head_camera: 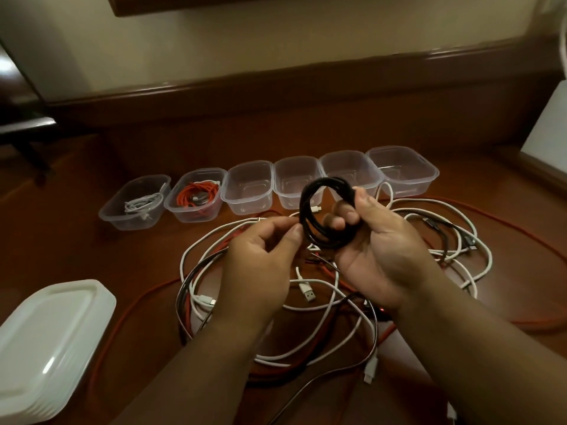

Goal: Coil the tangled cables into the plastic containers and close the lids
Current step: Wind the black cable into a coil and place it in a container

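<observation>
The right hand is holding a black cable wound into a ring, thumb over the ring's right side and fingers curled through its middle; the left hand is pinching the ring's left edge between thumb and fingertips, seemingly settling the last turn. The ring is standing nearly upright, its open face turned toward the camera, raised above the loose tangle of cables on the wooden table. Just beyond the ring the row of boxes is running left to right; the third box, the nearest one without a cable, is lying ahead and to the left of the grip, on the left hand's side; the white cable's box and the red cable's box are further left. The stack of lids is sitting near left, well apart from the boxes.
</observation>
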### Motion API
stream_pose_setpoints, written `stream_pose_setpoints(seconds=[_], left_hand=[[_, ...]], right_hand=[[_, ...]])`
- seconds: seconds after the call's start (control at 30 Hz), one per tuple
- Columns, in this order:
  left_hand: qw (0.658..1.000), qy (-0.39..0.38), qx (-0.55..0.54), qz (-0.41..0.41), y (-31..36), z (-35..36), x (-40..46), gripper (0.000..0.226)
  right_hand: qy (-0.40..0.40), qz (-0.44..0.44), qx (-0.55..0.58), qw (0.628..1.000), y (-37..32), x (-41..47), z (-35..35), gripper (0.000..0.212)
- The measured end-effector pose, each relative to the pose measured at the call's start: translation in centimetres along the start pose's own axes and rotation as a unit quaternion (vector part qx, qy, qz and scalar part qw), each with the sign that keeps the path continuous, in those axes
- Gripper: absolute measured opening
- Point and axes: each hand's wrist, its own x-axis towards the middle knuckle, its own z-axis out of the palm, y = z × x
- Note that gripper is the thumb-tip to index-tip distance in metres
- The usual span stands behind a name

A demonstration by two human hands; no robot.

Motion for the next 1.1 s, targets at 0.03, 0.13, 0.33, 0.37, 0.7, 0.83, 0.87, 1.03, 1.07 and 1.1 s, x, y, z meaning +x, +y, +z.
stream_pose_setpoints(seconds=[0.03, 0.13, 0.33, 0.37, 0.7, 0.83, 0.87, 1.03, 1.07, 1.1], left_hand=[[0.995, 0.006, -0.079, -0.055, 0.1, 0.5, -0.2, 0.016], [0.951, 0.027, -0.250, -0.180, 0.1, 1.7, -0.7, 0.013], [0.908, 0.017, -0.353, -0.227, 0.2, 2.4, -1.9, 0.021], [0.907, 0.028, -0.351, -0.230, 0.2, 2.5, -1.8, 0.020], [0.933, 0.075, -0.301, -0.185, 0.2, 1.1, -0.2, 0.015], [0.946, 0.030, -0.271, -0.172, -0.8, 0.8, 0.1, 0.018], [0.945, 0.017, -0.277, -0.175, -0.9, 0.7, 0.1, 0.024], [0.923, -0.066, -0.346, -0.156, -0.6, 0.3, 0.2, 0.035], [0.923, -0.071, -0.349, -0.146, -0.6, 0.4, 0.1, 0.034], [0.924, -0.073, -0.350, -0.135, -0.7, 0.6, 0.0, 0.034]], right_hand=[[0.008, -0.006, -0.021, 1.000, 0.2, 0.0, 0.0, 0.039], [0.039, -0.026, -0.127, 0.991, 0.7, 0.0, -0.1, 0.030], [0.068, -0.046, -0.228, 0.970, 1.6, 0.3, -0.4, 0.026], [0.066, -0.040, -0.223, 0.972, 1.7, 0.3, -0.4, 0.026], [0.061, 0.031, -0.359, 0.931, 1.3, 0.4, -0.6, 0.027], [0.062, 0.050, -0.282, 0.956, 1.0, 0.6, -0.8, 0.031], [0.054, 0.059, -0.251, 0.965, 0.9, 0.5, -0.8, 0.032], [0.026, 0.068, -0.247, 0.966, 0.4, 0.5, -0.7, 0.020], [0.034, 0.067, -0.262, 0.962, 0.5, 0.6, -0.8, 0.019], [0.041, 0.068, -0.269, 0.960, 0.6, 0.7, -0.8, 0.019]])
